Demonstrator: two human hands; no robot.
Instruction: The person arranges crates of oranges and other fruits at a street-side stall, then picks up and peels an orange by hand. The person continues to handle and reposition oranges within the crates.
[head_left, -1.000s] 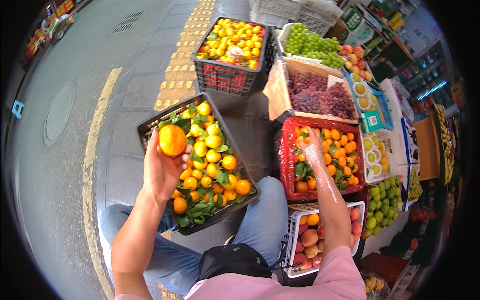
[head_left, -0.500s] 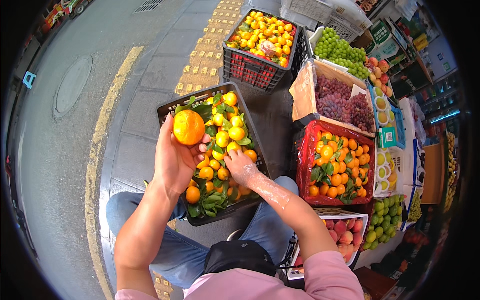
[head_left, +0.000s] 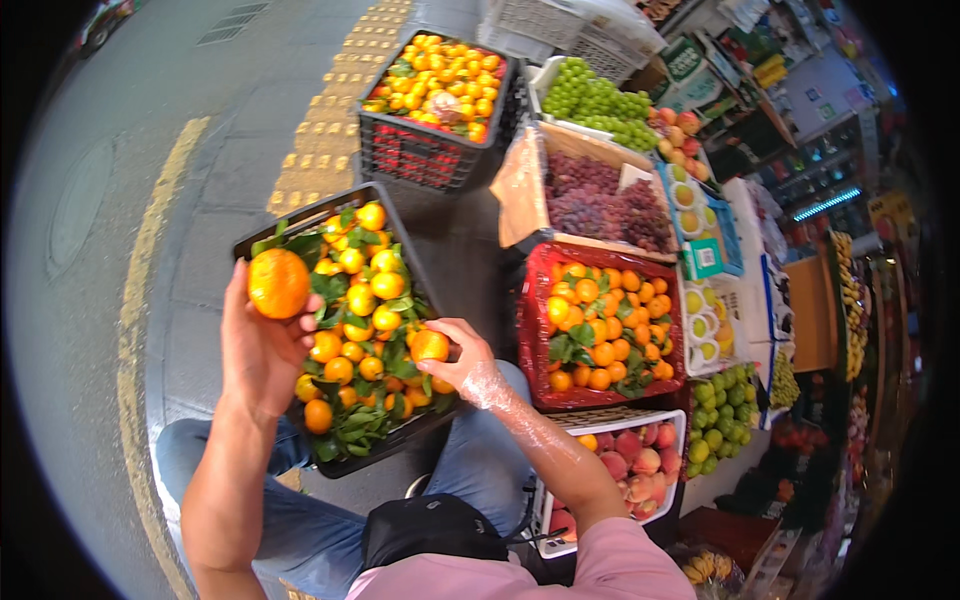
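Cradles large orange (head_left: 278, 283) in left hand (head_left: 258, 350), mid-left; pinches small orange (head_left: 430, 346) in right hand (head_left: 467, 360), centre. Probably firm, bruisable: grip sides.

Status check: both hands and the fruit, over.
Left hand holding large orange. Right hand holding smaller mandarin at black crate's edge. Nothing visibly blocking either hand.

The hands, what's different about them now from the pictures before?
The right hand went left from the red-lined crate to the black crate, and now it has hold of a small orange by that crate's right edge. The left hand still holds the big orange.
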